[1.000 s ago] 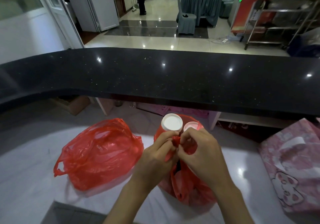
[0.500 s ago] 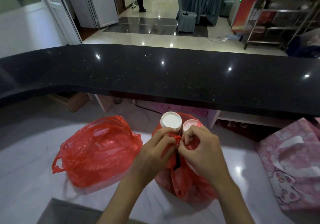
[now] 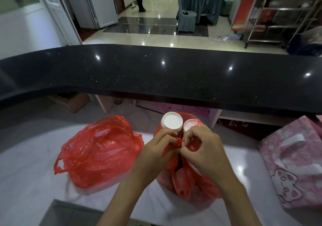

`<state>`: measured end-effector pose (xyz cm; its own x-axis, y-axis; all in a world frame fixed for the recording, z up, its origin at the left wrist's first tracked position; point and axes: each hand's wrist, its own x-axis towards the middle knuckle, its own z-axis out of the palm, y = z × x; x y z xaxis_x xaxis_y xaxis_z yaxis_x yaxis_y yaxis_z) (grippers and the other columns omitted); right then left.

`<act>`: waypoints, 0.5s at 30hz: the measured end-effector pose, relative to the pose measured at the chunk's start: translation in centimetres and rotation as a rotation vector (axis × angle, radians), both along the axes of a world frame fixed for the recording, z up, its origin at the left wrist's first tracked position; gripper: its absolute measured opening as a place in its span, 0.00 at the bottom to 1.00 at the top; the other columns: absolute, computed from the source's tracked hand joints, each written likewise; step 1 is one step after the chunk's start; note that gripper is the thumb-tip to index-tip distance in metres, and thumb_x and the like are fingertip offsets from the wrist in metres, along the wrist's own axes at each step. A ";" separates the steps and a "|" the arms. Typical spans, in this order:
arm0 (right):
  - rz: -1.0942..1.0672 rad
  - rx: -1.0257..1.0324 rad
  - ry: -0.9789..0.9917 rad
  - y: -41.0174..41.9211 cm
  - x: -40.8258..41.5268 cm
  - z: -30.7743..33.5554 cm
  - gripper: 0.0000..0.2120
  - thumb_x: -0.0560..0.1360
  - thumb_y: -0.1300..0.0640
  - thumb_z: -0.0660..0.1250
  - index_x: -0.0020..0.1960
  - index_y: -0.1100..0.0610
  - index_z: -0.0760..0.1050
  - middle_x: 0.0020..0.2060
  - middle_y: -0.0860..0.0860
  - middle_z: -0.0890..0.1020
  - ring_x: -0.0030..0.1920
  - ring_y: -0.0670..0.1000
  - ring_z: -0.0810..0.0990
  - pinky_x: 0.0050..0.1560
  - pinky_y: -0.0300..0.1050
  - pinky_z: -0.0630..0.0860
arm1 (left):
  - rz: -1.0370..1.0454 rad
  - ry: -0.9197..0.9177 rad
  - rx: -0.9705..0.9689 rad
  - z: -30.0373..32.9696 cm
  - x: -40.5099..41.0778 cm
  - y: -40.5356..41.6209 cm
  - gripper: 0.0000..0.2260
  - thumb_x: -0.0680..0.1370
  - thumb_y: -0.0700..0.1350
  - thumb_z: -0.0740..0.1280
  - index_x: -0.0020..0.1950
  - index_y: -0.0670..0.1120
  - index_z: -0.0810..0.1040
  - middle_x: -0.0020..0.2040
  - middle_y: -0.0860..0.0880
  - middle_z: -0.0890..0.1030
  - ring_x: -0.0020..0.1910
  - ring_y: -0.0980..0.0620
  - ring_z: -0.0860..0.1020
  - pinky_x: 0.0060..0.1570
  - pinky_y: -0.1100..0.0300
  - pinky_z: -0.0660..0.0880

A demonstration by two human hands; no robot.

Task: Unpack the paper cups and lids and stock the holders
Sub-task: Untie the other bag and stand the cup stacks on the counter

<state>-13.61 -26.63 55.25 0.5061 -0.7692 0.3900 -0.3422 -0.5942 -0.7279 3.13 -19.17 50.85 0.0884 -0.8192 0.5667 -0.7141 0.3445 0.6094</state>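
Two hands [image 3: 156,153] [image 3: 204,149] pinch red bag [image 3: 190,185] knot | no readable writing

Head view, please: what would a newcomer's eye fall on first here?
Most likely the left hand and right hand pinching the knot of a red bag at centre, two white cup stacks poking from its top. A second red bag lies to its left, with a black counter beyond.

Left hand [image 3: 157,153] and right hand [image 3: 204,150] pinch knot [image 3: 179,141] of red bag [image 3: 191,182] on white counter [image 3: 26,182]; two cup stacks [image 3: 172,122] protrude; second red bag [image 3: 99,152] just left
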 end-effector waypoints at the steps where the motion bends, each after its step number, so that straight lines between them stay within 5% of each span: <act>1: -0.001 0.003 0.005 0.0 0.0 0.0 0.14 0.64 0.65 0.75 0.36 0.50 0.74 0.36 0.43 0.79 0.43 0.49 0.78 0.42 0.40 0.74 | 0.004 -0.014 -0.021 0.2 0.1 0.0 0.05 0.80 0.42 0.71 0.50 0.40 0.82 0.59 0.49 0.80 0.57 0.56 0.80 0.55 0.59 0.78; 5: -0.056 0.022 -0.003 0.1 0.1 -0.1 0.14 0.65 0.65 0.77 0.37 0.50 0.75 0.38 0.42 0.79 0.41 0.47 0.78 0.40 0.37 0.73 | -0.033 -0.009 -0.063 0.6 0.4 0.3 0.03 0.79 0.36 0.74 0.46 0.38 0.83 0.54 0.48 0.82 0.54 0.55 0.82 0.54 0.59 0.80; 11: -0.033 0.040 -0.006 0.2 0.1 0.3 0.13 0.66 0.66 0.76 0.40 0.49 0.79 0.39 0.41 0.81 0.44 0.46 0.81 0.44 0.32 0.73 | -0.085 0.252 0.013 0.7 0.5 0.7 0.01 0.79 0.34 0.73 0.48 0.38 0.83 0.59 0.48 0.81 0.56 0.48 0.84 0.51 0.51 0.84; 15: 0.009 -0.040 0.036 -0.3 -0.4 0.1 0.11 0.68 0.63 0.75 0.45 0.48 0.85 0.42 0.39 0.83 0.49 0.45 0.80 0.51 0.34 0.75 | -0.059 0.079 0.034 1.1 0.3 0.3 0.04 0.80 0.41 0.74 0.50 0.41 0.82 0.58 0.50 0.79 0.55 0.53 0.82 0.49 0.54 0.82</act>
<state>-14.03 -26.88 55.32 0.5270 -0.7489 0.4019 -0.3623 -0.6257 -0.6909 3.39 -18.85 51.95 0.0830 -0.8427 0.5320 -0.6428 0.3626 0.6748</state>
